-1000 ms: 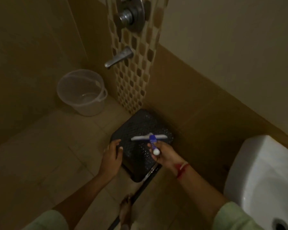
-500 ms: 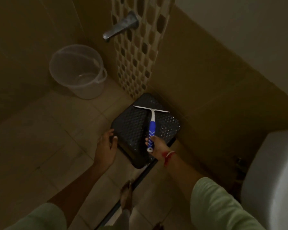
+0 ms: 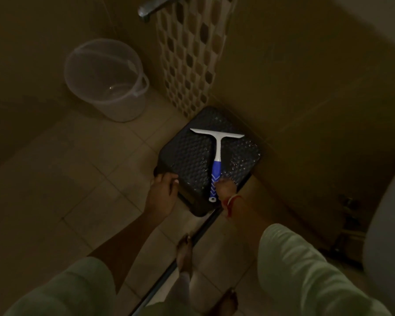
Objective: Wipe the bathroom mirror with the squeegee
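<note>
Down on beige floor tiles [image 3: 78, 179], a dark square stool [image 3: 187, 156] with bumpy top carries the T-shaped squeegee [image 3: 218, 151]; the left hand [image 3: 162, 195] curls over its corner, the right hand [image 3: 225, 190] sits by the handle, grip unclear

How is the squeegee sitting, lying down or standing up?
Lying down. The squeegee rests flat on the black stool, blade away, handle toward the person.

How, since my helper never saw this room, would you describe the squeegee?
Below the mosaic tile strip on the wall stands a dark stool. The squeegee lies flat on top of it. It is the only T-shaped thing there: white blade, blue handle, unlike the round clear bucket further left.
</note>
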A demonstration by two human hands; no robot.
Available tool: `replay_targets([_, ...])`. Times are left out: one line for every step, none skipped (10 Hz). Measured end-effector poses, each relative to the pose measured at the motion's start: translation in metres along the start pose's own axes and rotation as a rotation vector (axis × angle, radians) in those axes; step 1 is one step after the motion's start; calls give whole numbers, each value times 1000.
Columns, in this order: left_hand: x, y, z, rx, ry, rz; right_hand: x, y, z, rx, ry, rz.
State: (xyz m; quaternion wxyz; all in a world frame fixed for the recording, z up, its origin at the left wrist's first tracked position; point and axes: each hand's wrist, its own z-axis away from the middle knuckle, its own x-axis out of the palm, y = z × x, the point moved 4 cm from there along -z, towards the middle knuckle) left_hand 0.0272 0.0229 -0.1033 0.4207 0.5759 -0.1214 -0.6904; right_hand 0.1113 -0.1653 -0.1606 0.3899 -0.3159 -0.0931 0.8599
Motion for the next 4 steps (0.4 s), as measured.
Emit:
replay_targets([5, 0, 4, -15, -7, 3, -3, -1, 11, -44, 38, -48])
replay_targets([2, 0, 16, -28, 26, 29, -6, 0, 34, -74, 97, -284])
replay_targets([-6, -3, 47, -90, 57, 56, -2, 10, 68, -53, 43, -419])
replay_targets([-6, 3, 71, -132, 38, 61, 3, 25, 108, 23, -136, -500])
